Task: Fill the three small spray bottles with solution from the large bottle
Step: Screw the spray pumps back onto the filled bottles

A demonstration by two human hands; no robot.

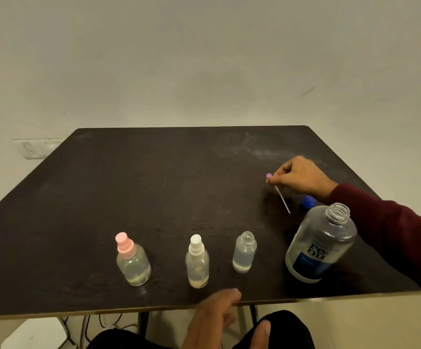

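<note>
A dark, scuffed square worktop point(154, 177) fills the middle of the frame, with a pale wall behind it. Along its lower edge stand three small clear plastic spray bottles in a row. The leftmost small bottle with a pink spray cap point(132, 259) stands lower left of centre, upright, with clear liquid in its lower part. Just right of it stands the small bottle with a white spray cap point(196, 261), also upright and capped. Next to the right is the small uncapped clear bottle point(244, 251), its threaded neck open and liquid visible inside.

At lower right stands the large clear plastic bottle with a dark blue label point(320, 244), its mouth open and uncapped; it looks nearly empty. Behind it, partly hidden by the bottle, a blue screw cap point(308, 201) lies on the worktop.

The right hand point(298, 176), coming from a dark red sleeve point(393, 230) at the right edge, is at the right middle of the frame above the worktop, fingers curled and pinching a purple-topped spray pump with a thin white dip tube point(281, 195); the tube slants down to the right, its tip close to the worktop.

The left hand point(217, 316) is at the bottom centre of the frame, at the near edge of the worktop, fingers loosely spread and holding nothing; it is blurred.
</note>
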